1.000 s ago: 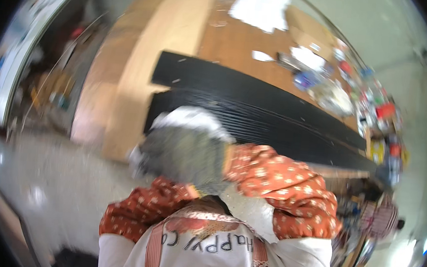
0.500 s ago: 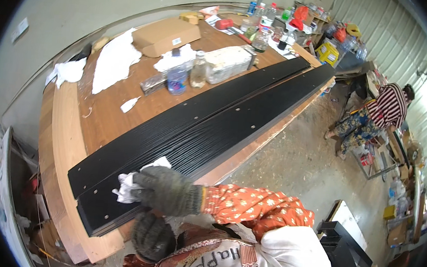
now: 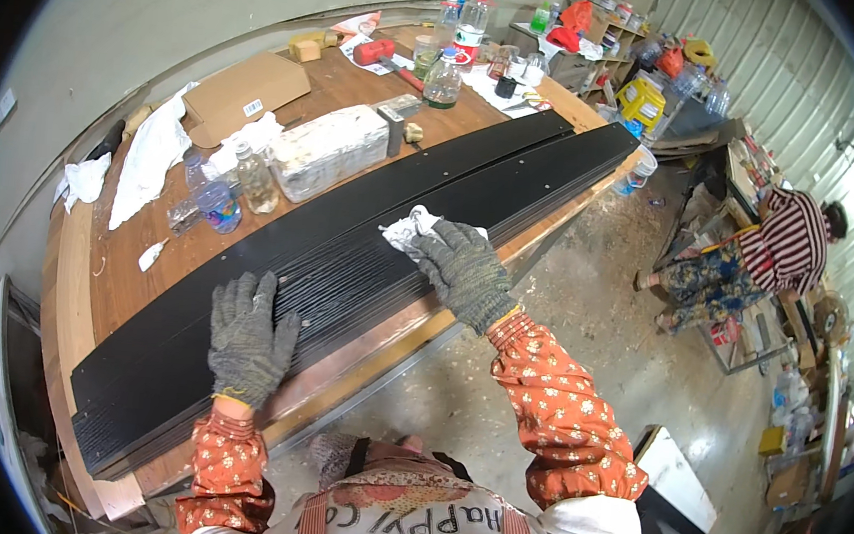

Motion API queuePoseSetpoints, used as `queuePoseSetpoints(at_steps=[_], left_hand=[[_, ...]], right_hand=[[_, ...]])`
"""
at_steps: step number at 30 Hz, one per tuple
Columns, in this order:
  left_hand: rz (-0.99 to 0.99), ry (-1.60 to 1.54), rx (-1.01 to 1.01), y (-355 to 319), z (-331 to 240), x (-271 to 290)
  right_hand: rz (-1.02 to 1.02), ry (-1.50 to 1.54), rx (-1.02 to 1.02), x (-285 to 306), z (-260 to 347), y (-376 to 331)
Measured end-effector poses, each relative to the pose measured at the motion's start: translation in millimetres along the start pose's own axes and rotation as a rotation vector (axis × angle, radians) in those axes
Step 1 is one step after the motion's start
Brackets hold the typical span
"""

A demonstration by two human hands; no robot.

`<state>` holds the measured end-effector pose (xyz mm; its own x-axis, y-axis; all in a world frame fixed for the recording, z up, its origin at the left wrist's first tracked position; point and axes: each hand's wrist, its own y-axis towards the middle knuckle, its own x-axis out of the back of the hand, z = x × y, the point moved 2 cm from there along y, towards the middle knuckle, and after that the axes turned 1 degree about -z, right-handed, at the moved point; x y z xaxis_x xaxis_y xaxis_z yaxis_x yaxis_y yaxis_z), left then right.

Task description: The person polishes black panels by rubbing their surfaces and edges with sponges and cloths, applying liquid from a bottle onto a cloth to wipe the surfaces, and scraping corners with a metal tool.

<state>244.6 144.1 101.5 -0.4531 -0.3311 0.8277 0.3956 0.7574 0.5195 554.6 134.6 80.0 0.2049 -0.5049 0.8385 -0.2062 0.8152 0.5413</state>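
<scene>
While left hand [image 3: 249, 338] lies flat (gloved) on black panel [image 3: 347, 261], right hand [image 3: 464, 270] clutches white rag [image 3: 408, 230].

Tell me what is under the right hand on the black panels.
A crumpled white cloth lies under the right hand, pressed onto the near black panel. Only the cloth's far end shows past the fingers; the rest, and the panel surface beneath the palm, are covered by the grey glove.

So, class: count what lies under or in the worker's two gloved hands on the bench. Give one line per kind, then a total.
Long black boards: 2
White cloths: 1
Grey knitted gloves: 2, left hand flat on the near board, right hand pressing the cloth
Total: 5
</scene>
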Motion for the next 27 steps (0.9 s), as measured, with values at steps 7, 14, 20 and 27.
queuePoseSetpoints(at_steps=[7,14,20,27], left_hand=[[0.162,0.15,0.048,9,-4,-10],[0.133,0.117,0.181,12,5,-23],[0.049,0.101,0.45,-6,26,-25],[-0.037,0.224,0.607,-30,64,-43]], right_hand=[[-0.013,0.069,0.176,8,-7,18],[-0.048,0.235,0.524,-23,-22,77],[0.247,0.129,0.318,-10,-187,96],[0.05,-0.148,-0.082,35,-445,41]])
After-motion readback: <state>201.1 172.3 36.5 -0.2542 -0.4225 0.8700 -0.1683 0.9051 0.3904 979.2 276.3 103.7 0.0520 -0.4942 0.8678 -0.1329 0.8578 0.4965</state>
